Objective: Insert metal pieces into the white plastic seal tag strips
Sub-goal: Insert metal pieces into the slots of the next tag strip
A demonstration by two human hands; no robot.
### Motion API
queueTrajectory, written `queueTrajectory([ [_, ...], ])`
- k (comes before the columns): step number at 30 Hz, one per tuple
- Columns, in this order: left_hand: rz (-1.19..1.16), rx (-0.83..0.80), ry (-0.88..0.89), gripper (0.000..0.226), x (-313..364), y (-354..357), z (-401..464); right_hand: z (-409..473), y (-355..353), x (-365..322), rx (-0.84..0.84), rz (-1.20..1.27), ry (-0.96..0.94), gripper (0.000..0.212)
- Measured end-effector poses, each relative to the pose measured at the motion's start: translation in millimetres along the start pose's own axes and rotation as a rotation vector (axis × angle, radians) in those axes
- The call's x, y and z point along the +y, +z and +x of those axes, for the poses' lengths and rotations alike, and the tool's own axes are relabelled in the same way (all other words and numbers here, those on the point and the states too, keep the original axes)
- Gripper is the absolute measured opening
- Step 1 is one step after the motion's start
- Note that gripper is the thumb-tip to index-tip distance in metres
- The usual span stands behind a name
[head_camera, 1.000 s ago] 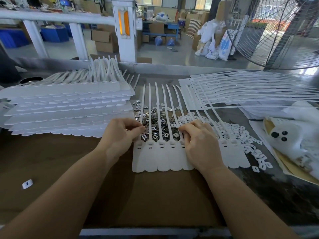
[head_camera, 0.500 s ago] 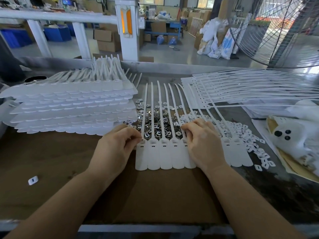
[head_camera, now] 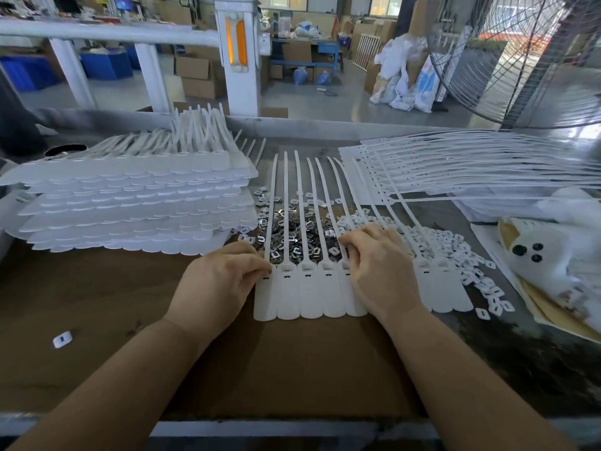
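Nearest, at the bottom of the frame, a sheet of brown cardboard covers the counter, and both bare forearms reach up over it from the lower corners. A single white clip lies alone on the cardboard at lower left.

At frame centre, a row of white seal tag strips lies flat with the wide tag ends toward the viewer and the thin tails running away toward the top of the frame. The left hand rests at the left edge of the row, fingers curled, fingertips pinched at the head of the leftmost strip; whether a metal piece is between them cannot be told. The right hand lies on the right part of the row, fingers curled down onto the strip heads, pressing them.

Just beyond the hands, a loose pile of metal pieces lies under the strip tails. To its right, a spread of small white clips touches the row.

Further back, a layered stack of strips fills the left of the frame, and a second stack of strips lies at the right. A white bag sits at the right edge. A wire fan guard occupies the upper right.
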State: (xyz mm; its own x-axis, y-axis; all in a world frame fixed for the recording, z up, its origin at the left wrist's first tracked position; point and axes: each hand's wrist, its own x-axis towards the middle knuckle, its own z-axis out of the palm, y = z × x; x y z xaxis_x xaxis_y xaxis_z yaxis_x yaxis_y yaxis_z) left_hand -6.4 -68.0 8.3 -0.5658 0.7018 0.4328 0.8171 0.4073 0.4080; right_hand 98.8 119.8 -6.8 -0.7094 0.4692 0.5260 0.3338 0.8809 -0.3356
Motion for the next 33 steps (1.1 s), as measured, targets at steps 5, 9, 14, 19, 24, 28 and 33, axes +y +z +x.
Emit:
queueTrajectory([
  [5, -0.175, 0.015, -0.228, 0.016, -6.1, -1.2, 2.1, 0.4, 0.1, 0.7, -0.001, -0.006, -0.002, 0.016],
  [9, -0.258, -0.014, -0.322, 0.013, -9.9, -1.5, 5.2, 0.4, 0.0, -1.0, -0.010, -0.012, 0.002, 0.017],
  [14, -0.246, -0.103, -0.333, 0.021, -7.2, -3.8, 10.5, -0.8, -1.0, -2.1, -0.047, -0.012, 0.024, 0.019],
  [19, -0.183, -0.075, -0.330, 0.023, 0.3, 2.3, 21.7, -1.9, -3.7, -3.3, -0.086, -0.029, 0.025, 0.022],
  [24, -0.112, -0.072, -0.228, 0.020, 14.6, 21.0, 32.2, 4.0, -7.8, -4.4, -0.137, -0.051, 0.014, 0.024],
  [28, -0.011, -0.171, -0.228, 0.039, 13.3, 34.6, 31.6, 14.2, -8.5, -7.8, -0.158, -0.105, 0.016, 0.022],
  [33, 0.039, -0.163, -0.213, 0.040, 10.1, 40.9, 31.4, 30.5, -1.1, -23.2, -0.112, -0.033, -0.008, 0.018],
])
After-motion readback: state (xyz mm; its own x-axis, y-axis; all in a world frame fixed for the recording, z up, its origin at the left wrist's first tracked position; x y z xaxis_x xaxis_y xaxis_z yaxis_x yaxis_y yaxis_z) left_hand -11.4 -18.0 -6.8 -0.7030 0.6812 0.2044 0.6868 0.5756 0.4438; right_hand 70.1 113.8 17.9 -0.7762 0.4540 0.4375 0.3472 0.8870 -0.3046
